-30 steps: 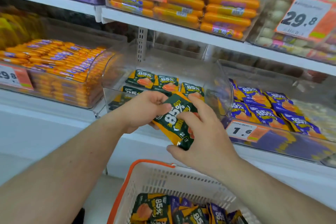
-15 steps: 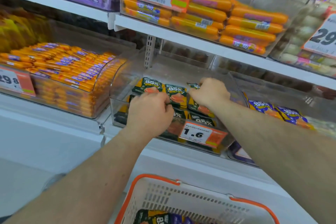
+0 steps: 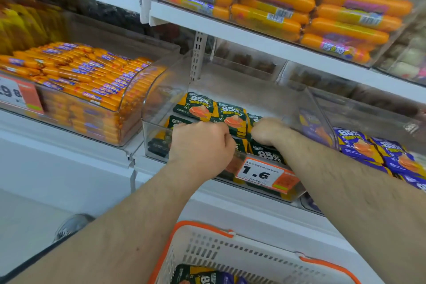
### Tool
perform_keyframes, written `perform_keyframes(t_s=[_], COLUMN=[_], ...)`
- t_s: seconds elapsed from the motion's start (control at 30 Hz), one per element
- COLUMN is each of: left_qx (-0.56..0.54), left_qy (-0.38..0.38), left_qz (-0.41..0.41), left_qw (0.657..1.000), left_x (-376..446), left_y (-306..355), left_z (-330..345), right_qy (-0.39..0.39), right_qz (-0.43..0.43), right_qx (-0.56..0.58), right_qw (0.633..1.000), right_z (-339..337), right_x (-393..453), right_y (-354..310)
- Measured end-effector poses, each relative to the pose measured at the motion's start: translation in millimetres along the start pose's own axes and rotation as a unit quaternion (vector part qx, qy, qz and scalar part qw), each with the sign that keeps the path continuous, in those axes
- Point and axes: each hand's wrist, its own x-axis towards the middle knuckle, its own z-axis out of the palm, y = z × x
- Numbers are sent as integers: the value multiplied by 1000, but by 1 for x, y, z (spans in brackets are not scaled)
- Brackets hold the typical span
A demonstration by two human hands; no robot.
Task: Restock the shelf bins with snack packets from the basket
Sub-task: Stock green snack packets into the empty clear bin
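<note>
A shopper's left hand (image 3: 202, 143) and right hand (image 3: 265, 130) reach together into the clear middle bin (image 3: 161, 108), where a second ago they held a stack of green snack packets (image 3: 221, 114) out in front of the shelf; the stack has now gone over the bin's front wall, so this batch looks all but placed. Both hands are knuckles-up with fingers curled down among the packets, yet whether they grip any or merely press them flat cannot be told, since the fingertips are hidden. More green and purple packets wait in the orange-rimmed basket (image 3: 207, 228) below, cut off by the frame's bottom edge. The price tag (image 3: 262, 174) covers part of the bin's front row, and purple packets (image 3: 359, 147) fill the neighbouring bin.
</note>
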Motion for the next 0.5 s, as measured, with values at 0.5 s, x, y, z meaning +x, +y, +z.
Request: perform_keyframes(t_s=[0.5], left_qx=[-27], left_qy=[-8], left_qz=[-1], left_qw=[1000], left_x=[1], left_y=[1], left_z=[-1], right_qy=[-25], right_qz=[-20], right_qx=[42], right_qw=[999], right_z=[1], right_x=[-7], right_y=[5])
